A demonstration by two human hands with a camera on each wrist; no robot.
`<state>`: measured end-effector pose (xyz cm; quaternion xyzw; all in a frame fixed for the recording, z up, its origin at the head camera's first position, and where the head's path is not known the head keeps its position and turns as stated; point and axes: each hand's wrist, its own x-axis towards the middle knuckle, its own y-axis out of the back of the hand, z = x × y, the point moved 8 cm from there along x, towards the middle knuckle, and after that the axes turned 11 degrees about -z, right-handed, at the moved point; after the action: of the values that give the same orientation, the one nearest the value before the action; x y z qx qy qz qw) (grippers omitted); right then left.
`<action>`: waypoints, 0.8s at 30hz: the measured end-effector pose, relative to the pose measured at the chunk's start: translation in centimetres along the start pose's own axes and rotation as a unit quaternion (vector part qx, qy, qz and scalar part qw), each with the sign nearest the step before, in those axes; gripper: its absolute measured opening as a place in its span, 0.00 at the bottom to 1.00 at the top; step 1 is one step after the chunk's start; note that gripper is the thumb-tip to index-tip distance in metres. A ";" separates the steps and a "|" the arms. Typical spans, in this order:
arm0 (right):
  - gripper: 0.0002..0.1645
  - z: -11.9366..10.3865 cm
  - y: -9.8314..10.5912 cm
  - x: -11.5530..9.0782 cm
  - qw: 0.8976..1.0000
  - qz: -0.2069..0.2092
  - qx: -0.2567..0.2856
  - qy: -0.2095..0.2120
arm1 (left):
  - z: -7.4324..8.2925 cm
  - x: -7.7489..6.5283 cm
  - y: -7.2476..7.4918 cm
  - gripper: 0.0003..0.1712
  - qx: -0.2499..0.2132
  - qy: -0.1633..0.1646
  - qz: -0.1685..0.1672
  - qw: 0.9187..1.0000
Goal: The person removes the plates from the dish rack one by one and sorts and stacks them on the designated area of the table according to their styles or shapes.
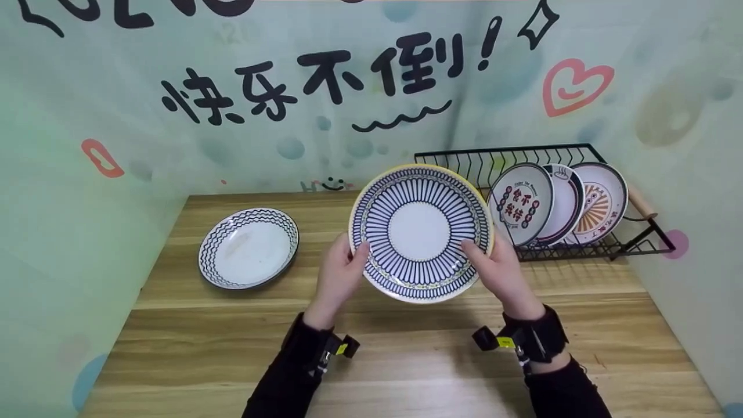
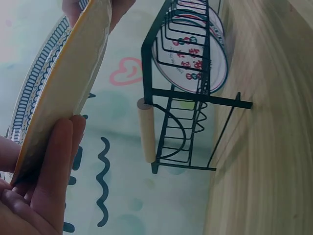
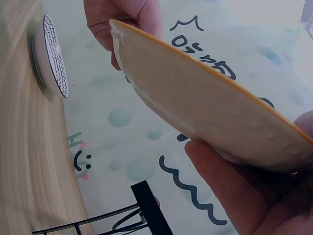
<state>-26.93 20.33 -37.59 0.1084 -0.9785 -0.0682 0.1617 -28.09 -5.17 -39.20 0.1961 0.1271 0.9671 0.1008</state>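
Both hands hold a round plate (image 1: pixel 419 232) with a yellow rim and dark blue petal-like stripes round a white centre. The left hand (image 1: pixel 341 267) grips its left edge, thumb on the patterned face and fingers behind. At the opposite edge the right hand (image 1: pixel 500 270) does the same. The plate is raised above the table, its face tilted toward the head camera. In the left wrist view the pale underside (image 2: pixel 68 73) shows, with fingertips (image 2: pixel 59 147) pressed against it. The right wrist view also shows that underside, with the right hand's fingers (image 3: pixel 220 181) beneath.
A black wire dish rack (image 1: pixel 511 152) with wooden handles stands at the back right, holding three printed plates, the front one (image 1: pixel 520 203) with red characters. A shallow dish (image 1: pixel 248 248) with a wavy dark border lies left on the wooden table (image 1: pixel 232 348). A printed curtain (image 1: pixel 261 151) hangs behind.
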 end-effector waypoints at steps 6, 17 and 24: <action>0.31 0.4 -0.1 -0.1 1.000 -0.008 0.004 -0.010 | -0.4 -0.4 0.1 0.11 0.004 0.023 -0.009 1.000; 0.32 0.9 -0.6 -0.1 1.000 -0.023 0.003 -0.015 | -1.0 -1.2 0.5 0.12 -0.022 0.066 -0.024 0.997; 0.34 1.0 -0.8 0.0 1.000 -0.022 -0.006 -0.016 | -1.1 -1.7 1.0 0.11 -0.023 0.071 -0.011 0.997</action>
<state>-27.07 19.62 -38.69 0.1281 -0.9778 -0.0797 0.1453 -27.18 -6.74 -40.51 0.1230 0.1139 0.9800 0.1070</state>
